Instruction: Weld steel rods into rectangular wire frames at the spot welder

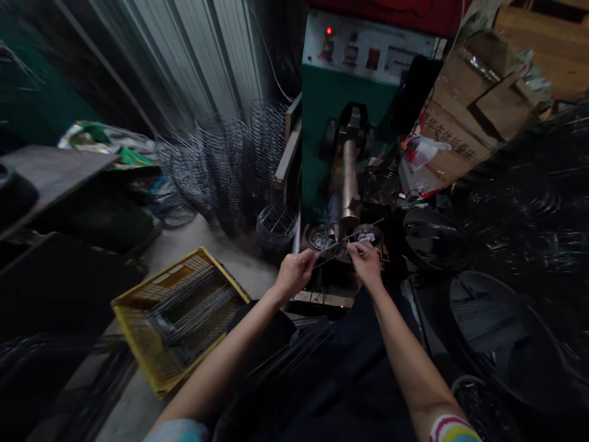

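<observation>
A spot welder [350, 178] with a green body stands in front of me, its thick metal arm reaching down toward my hands. My left hand [294, 273] is closed in a pinch on a thin metal rod [327, 248], just left of the welder's lower tip. To the right of that tip, my right hand [365, 263] is closed, fingers pressed together, near a second thin rod [375, 223] that slants up to the right. What exactly its fingertips hold is too small to make out. A round dish of small metal pieces [321, 237] sits just beyond my left hand.
A yellow plastic crate [179, 319] with thin metal rods lies on the floor at left. Tall stacks of wire rings [225, 166] stand behind it. Cardboard boxes [464, 123] fill the back right. A large dark basin [501, 331] is at lower right.
</observation>
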Motion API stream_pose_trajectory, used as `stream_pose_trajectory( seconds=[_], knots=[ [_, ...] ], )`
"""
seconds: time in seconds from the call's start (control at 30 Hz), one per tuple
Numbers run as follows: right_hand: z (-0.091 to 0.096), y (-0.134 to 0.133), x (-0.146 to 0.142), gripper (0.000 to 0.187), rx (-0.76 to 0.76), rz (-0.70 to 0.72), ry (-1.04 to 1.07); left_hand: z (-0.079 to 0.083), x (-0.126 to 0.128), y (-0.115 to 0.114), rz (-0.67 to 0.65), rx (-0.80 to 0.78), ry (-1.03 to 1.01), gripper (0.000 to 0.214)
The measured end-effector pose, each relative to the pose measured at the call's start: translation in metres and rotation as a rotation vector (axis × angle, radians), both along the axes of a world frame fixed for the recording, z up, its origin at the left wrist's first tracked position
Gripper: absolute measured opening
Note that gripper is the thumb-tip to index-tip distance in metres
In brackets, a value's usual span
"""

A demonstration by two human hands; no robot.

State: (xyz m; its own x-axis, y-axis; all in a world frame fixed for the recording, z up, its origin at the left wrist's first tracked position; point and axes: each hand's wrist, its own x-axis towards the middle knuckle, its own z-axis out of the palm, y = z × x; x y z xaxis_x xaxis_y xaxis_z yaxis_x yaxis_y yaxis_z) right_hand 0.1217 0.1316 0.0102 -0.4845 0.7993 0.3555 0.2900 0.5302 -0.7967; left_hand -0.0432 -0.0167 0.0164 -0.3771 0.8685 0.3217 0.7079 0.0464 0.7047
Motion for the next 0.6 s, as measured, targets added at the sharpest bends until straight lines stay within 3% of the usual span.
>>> stream_pose_trajectory(
  seconds=[0.3, 0.43, 0.6],
  knots=[
    [0.002, 0.000, -0.002, 0.033, -0.063, 0.030, 0.033, -0.001, -0.005, 0.001, -0.057, 0.017, -0.063, 0.032],
    [0.003, 0.001, 0.005, 0.041, -0.056, 0.039, 0.001, -0.002, -0.008, 0.004, -0.065, 0.018, 0.016, 0.035],
    [-0.012, -0.027, 0.032, 0.044, -0.125, 0.092, -0.113, -0.002, -0.004, -0.010, -0.091, 0.010, 0.125, 0.033]
  ],
)
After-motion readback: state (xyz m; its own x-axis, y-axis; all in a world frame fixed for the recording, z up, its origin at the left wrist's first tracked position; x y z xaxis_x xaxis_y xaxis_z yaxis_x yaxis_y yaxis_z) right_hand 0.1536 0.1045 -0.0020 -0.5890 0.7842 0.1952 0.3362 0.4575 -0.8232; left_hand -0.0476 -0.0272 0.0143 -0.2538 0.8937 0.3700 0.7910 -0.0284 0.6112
